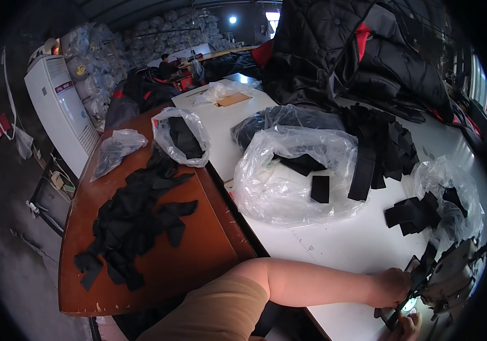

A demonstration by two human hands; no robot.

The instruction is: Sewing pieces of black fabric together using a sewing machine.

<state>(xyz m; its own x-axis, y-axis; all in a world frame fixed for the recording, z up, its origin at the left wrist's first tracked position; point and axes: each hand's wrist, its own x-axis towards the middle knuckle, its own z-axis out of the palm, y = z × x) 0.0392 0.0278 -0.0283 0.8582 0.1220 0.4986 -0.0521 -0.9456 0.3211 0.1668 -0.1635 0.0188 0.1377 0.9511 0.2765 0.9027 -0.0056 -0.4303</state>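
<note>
Where the lamp (410, 306) glows: both hands are at the machine (452, 278) (prob. a sewing one), far R of my view; bright spot sits btwn them.
L hand (394, 287): fingers curled, knuckles up, right by the machine; can't tell if they pinch cloth or only press.
R hand (408, 328): low at frame edge, fingertips close to the glow; grip hidden, can't tell.
Strip (427, 258): blk, prob. cloth, up against the machine, just beyond L hand; lower end gets lost among dark parts, so I can't see how it lies at the work point.
Feed: my guess at the step in hand; goes best w/ L guiding flat, R steering the near edge, light even tension, no tugging.
Fingertips: I'd set both to the sides of the glow, never in line w/ it; blk on dark hides the edge, so slow is safer.
Cut pcs (412, 213): blk, loose on white table (334, 244), touching or just beside R bag (459, 219); I'd square them for a cleaner pickup.
Big bag (297, 213): clear, mouth open, mid-table, blk pcs at its opening; I'd mind its loose film near the forearm.
Stack (388, 142): more blk pcs, past big bag, to its R.
Brown table (215, 244): bears a tangled blk heap (124, 221), well apart from both hands.
</note>
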